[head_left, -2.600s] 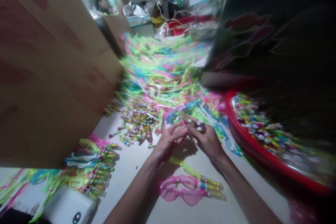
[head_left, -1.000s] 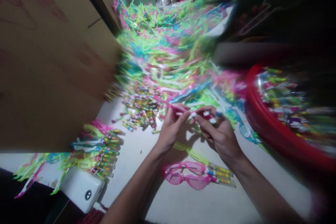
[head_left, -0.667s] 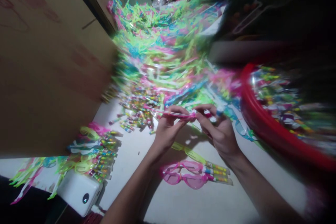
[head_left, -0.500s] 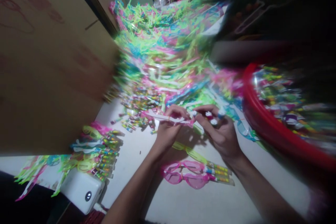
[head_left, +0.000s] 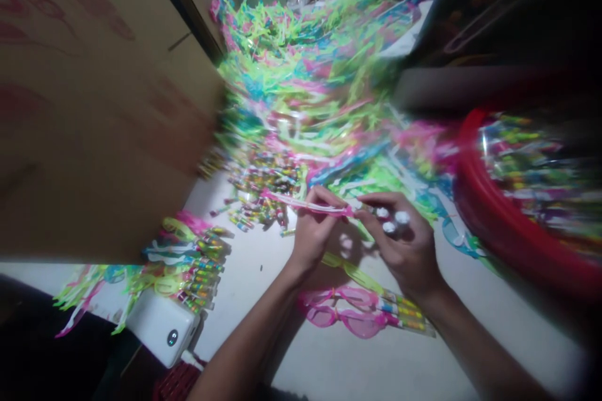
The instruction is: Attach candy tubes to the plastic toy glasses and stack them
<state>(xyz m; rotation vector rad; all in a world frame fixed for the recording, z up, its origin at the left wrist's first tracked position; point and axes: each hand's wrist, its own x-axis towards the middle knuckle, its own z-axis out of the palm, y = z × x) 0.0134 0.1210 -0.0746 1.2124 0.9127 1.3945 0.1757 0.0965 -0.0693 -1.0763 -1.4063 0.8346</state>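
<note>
The strip [head_left: 310, 203] pinched in the left hand [head_left: 315, 238] is thin, glossy pink-and-white plastic. Just below the grip, the goggles [head_left: 348, 322] are translucent, shiny pink plastic. The heap [head_left: 301, 94] beyond the grip looks like the same slick plastic in neon colours. Right of the grip, the tub [head_left: 463, 169] has a smooth, glossy red plastic rim. Left of the grip, the carton [head_left: 94, 106] is matt brown cardboard with red print. The table [head_left: 254, 288] under the grip is smooth, matt white.
</note>
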